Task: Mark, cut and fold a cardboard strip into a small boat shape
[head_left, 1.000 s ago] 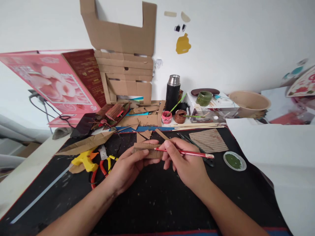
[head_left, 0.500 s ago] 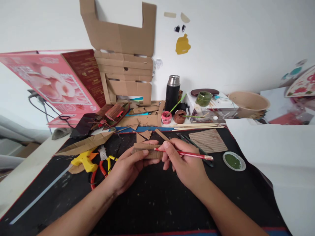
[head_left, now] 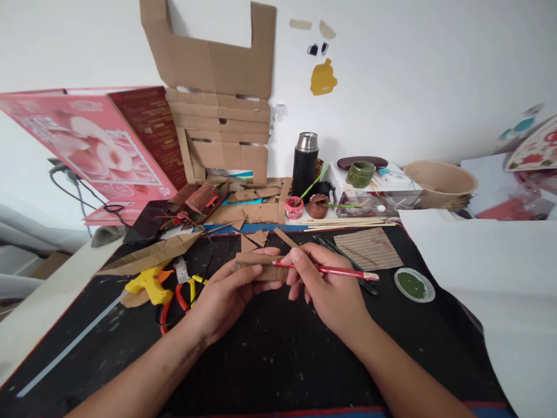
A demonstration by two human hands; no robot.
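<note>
One cardboard piece (head_left: 270,273), gripped in the left hand (head_left: 232,290); one red pencil (head_left: 339,271), pinched in the right hand (head_left: 328,284), tip at the cardboard: marking seems under way, remainder unclear.

I can read no word surely. On the big pink box with dark red side (head_left: 61,130), pale and golden letters are too blurred; on the flat brown cardboard piece (head_left: 250,213), dark print is too small.

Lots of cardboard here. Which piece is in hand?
The small brown piece in the left hand, at the tip of the red stick. The ridged sheet and nearest scraps lie on the mat; the big unfolded box stands behind.
</note>
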